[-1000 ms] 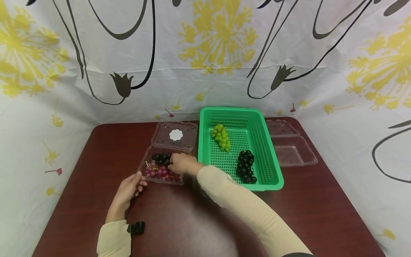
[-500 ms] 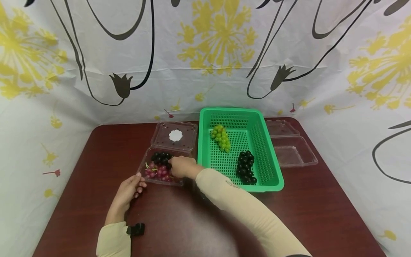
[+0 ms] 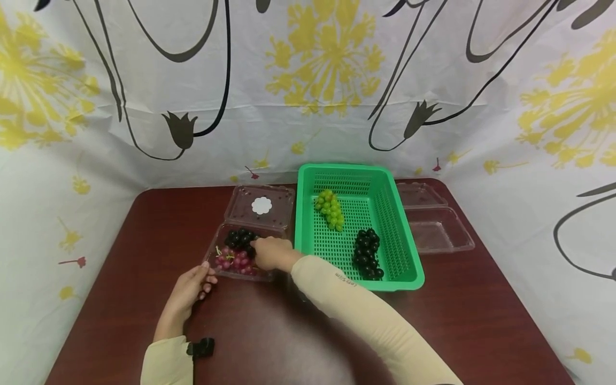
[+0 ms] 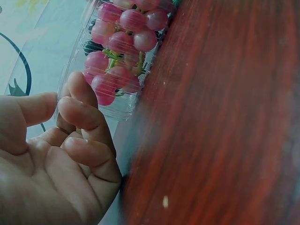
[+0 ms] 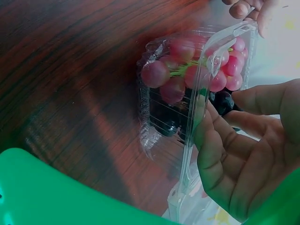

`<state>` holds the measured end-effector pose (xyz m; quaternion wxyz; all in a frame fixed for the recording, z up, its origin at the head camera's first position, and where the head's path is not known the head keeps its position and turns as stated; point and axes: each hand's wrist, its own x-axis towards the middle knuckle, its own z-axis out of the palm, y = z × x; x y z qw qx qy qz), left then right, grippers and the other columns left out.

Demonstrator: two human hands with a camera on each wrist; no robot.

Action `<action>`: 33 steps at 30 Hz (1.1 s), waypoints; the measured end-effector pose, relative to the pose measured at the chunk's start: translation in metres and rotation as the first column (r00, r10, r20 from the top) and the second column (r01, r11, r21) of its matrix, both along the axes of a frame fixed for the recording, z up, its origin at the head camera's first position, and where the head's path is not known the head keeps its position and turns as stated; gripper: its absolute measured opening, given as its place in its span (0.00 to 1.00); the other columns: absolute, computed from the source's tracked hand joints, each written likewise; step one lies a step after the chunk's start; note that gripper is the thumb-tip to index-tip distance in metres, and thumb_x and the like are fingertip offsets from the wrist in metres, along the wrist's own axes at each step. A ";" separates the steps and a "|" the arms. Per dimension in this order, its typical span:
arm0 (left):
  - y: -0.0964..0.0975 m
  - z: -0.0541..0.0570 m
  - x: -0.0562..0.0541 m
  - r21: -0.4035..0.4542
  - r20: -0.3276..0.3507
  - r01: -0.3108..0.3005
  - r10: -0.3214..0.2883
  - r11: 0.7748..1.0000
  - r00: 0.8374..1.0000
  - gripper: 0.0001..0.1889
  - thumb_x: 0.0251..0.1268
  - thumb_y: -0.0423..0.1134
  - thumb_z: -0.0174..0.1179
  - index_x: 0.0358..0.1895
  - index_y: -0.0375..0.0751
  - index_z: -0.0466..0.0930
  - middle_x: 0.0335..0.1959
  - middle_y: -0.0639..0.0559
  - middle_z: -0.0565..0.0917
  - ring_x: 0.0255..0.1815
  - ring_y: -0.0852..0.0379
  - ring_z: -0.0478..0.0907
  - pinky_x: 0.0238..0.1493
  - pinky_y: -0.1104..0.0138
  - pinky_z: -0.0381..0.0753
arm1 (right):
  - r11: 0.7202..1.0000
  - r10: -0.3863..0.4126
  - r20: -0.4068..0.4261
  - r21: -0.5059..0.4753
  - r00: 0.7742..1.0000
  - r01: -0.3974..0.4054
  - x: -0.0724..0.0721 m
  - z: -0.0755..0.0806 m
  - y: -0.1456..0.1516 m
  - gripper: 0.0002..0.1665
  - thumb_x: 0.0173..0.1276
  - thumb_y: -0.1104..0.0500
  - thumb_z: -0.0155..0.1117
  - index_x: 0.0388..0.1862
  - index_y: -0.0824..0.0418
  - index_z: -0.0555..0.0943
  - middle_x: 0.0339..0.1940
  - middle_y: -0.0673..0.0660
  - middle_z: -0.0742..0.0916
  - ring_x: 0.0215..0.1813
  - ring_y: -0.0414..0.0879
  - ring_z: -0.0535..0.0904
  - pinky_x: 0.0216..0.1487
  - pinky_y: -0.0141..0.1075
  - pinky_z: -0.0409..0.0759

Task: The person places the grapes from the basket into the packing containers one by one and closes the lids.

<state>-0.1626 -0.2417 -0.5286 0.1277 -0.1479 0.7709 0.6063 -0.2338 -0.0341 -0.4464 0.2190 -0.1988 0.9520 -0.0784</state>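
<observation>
Blk grapes (image 3: 238, 238) sit in clear box (image 3: 273, 230), toward its back, right behind pink grapes (image 3: 236, 261). R hand (image 3: 271, 254) pinches the blk ones btwn thumb & fingers; L hand (image 3: 190, 286) pinches box's near-left corner. Lid (image 3: 240, 206) folded back. Just to rt: green basket (image 3: 301, 214) w/ green bunch (image 3: 330, 210) + 2nd blk bunch (image 3: 367, 254); past it, 2nd clear box (image 3: 438, 230). All on dk red table (image 3: 125, 256).

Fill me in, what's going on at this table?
A person's left hand pinches the near left corner of an open clear box. Their right hand reaches in, touching the dark grapes beyond the red grapes; whether it grips them is unclear. Green grapes and another dark bunch lie in the green basket, and a second clear box sits open to its right.
</observation>
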 end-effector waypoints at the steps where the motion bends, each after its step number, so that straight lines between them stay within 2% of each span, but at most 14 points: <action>1: 0.000 0.000 0.000 -0.002 -0.002 0.004 -0.004 1.000 1.000 0.26 0.77 0.57 0.37 0.47 0.36 0.72 0.29 0.60 0.77 0.26 0.64 0.69 0.28 0.70 0.69 | 1.000 -0.003 0.000 0.001 1.000 0.003 0.000 -0.001 0.000 0.30 0.68 0.57 0.56 0.70 0.45 0.70 0.60 0.50 0.83 0.35 0.42 0.76 0.26 0.38 0.72; 6: -0.002 0.001 0.001 -0.016 0.000 0.004 -0.004 1.000 1.000 0.26 0.78 0.56 0.36 0.47 0.35 0.72 0.29 0.59 0.78 0.26 0.64 0.69 0.28 0.70 0.70 | 1.000 0.024 -0.007 0.013 1.000 -0.024 0.000 -0.003 -0.002 0.28 0.70 0.55 0.55 0.69 0.46 0.70 0.58 0.51 0.84 0.43 0.43 0.80 0.31 0.41 0.76; 11: -0.002 0.000 0.001 -0.007 0.010 0.005 -0.005 1.000 1.000 0.26 0.77 0.57 0.37 0.48 0.36 0.72 0.29 0.59 0.78 0.26 0.64 0.70 0.29 0.70 0.70 | 0.999 0.024 -0.018 0.045 1.000 -0.024 0.001 -0.004 -0.003 0.29 0.70 0.54 0.55 0.71 0.47 0.69 0.60 0.50 0.82 0.51 0.44 0.81 0.34 0.41 0.77; 18: -0.001 0.001 -0.001 -0.006 0.011 0.010 -0.010 1.000 1.000 0.27 0.76 0.58 0.38 0.47 0.36 0.73 0.28 0.60 0.77 0.26 0.64 0.69 0.28 0.70 0.70 | 0.999 0.043 -0.024 0.031 0.999 -0.042 -0.003 -0.002 0.004 0.25 0.69 0.55 0.55 0.66 0.50 0.74 0.55 0.52 0.85 0.48 0.44 0.82 0.33 0.41 0.77; 23: -0.002 0.003 -0.003 -0.020 0.011 0.004 -0.004 1.000 1.000 0.28 0.76 0.59 0.38 0.48 0.35 0.72 0.28 0.60 0.77 0.26 0.63 0.69 0.29 0.69 0.69 | 0.998 0.061 -0.026 0.018 0.998 -0.061 -0.006 -0.001 0.008 0.26 0.71 0.54 0.55 0.67 0.52 0.73 0.61 0.52 0.82 0.57 0.45 0.80 0.42 0.42 0.81; 26: -0.002 0.004 -0.003 -0.024 0.008 -0.006 0.006 1.000 1.000 0.27 0.76 0.59 0.38 0.48 0.36 0.72 0.28 0.61 0.77 0.26 0.64 0.69 0.28 0.69 0.69 | 0.997 0.077 -0.035 0.006 0.996 -0.077 -0.006 -0.001 0.008 0.27 0.71 0.54 0.55 0.69 0.52 0.71 0.62 0.53 0.81 0.59 0.46 0.79 0.45 0.43 0.81; 33: -0.008 0.004 0.001 -0.030 0.002 -0.032 0.032 0.999 0.999 0.27 0.75 0.59 0.41 0.47 0.36 0.73 0.26 0.64 0.77 0.25 0.65 0.70 0.29 0.70 0.70 | 0.996 0.081 -0.150 -0.016 0.985 -0.084 -0.002 -0.004 0.010 0.23 0.72 0.55 0.53 0.65 0.53 0.74 0.57 0.53 0.83 0.56 0.47 0.80 0.39 0.43 0.82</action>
